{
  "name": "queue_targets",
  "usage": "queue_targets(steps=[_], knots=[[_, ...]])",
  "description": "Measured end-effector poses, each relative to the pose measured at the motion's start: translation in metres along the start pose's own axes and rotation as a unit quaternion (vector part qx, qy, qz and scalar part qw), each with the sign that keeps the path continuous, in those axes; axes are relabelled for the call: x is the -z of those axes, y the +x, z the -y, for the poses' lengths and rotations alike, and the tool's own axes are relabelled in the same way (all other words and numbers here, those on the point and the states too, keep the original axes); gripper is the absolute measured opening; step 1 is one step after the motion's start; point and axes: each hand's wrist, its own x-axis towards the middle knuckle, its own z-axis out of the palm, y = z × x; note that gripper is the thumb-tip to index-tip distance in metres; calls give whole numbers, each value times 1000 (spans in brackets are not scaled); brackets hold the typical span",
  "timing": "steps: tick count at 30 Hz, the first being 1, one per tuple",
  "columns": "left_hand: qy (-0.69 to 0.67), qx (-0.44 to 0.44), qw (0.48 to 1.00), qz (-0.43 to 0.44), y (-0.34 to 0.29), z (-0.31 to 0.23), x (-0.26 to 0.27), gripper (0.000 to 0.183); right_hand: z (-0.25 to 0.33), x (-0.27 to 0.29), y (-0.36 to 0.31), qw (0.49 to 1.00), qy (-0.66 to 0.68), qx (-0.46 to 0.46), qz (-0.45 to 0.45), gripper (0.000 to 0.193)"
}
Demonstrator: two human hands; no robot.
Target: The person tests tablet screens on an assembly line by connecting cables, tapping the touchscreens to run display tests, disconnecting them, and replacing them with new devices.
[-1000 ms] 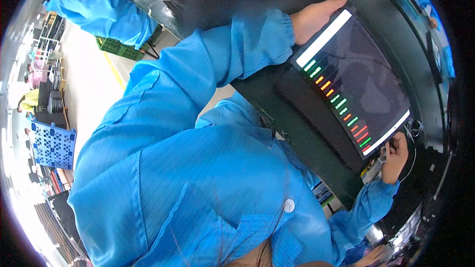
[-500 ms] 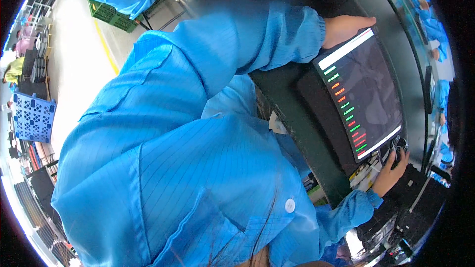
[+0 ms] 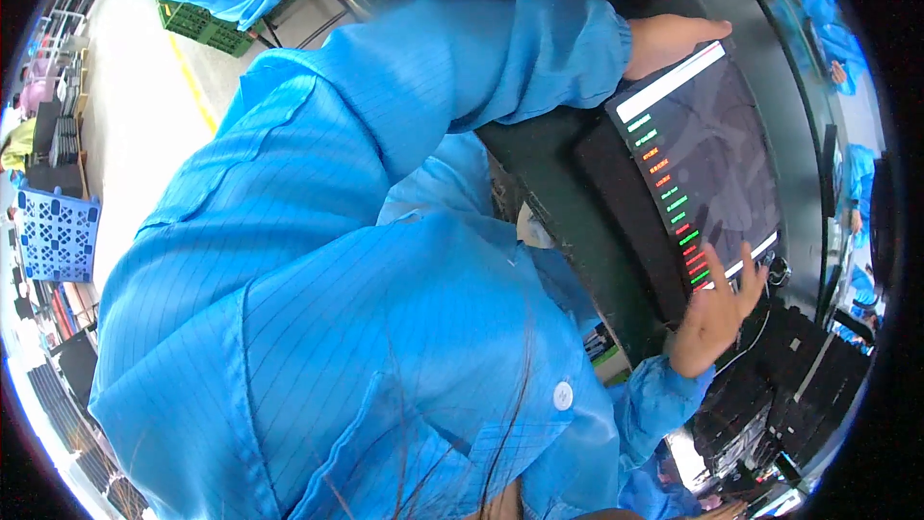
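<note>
Fingers of the right hand (image 3: pixel 717 313) spread loose, tips touching the near edge of the dark flat display panel (image 3: pixel 707 169); no closed grip, just flat contact at the lower corner. Left hand (image 3: pixel 674 39) lies open and flat on the far edge of the same panel, palm down, fingers extended, holding nothing else. Panel sits right of centre, tilted, face up on a dark green fixture (image 3: pixel 568 202), showing a column of short green, orange and red bars down its left side.

Doing this well, by judgement: keep both hands on opposite edges, press evenly, keep fingertips off the lit area, and avoid twisting the panel against the fixture.

Hard to see: the blue smock sleeve and torso (image 3: pixel 318 308) fill most of the view and hide the near side of the fixture. Left thumb not visible. Black trays or parts (image 3: pixel 770 385) at lower right are too dark to identify. Blue pallet (image 3: pixel 58 236) and green crate (image 3: pixel 207 27) at left are bent by the lens. Other blue-clad workers at the far right rim, tiny.
</note>
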Motion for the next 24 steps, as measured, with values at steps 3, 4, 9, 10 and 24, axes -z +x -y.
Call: queue_targets(steps=[3, 4, 9, 10, 24], knots=[[-2, -4, 1000, 10, -2, 0, -1, 35, -28, 10, -14, 979, 76, -139, -125, 32], [-8, 1, 1000, 17, -2, 0, -1, 35, -43, 9, -18, 955, 134, -215, -153, 26], [-46, 48, 996, 58, 1, -3, 3, 40, -125, -14, -33, 950, 56, -301, -53, 29], [-38, 43, 997, 46, 0, -3, 3, 40, -136, -23, -37, 951, 39, -305, -41, 30], [61, -38, 997, 24, 18, 6, 23, 41, -142, -29, -48, 940, 163, -287, -84, 21]])
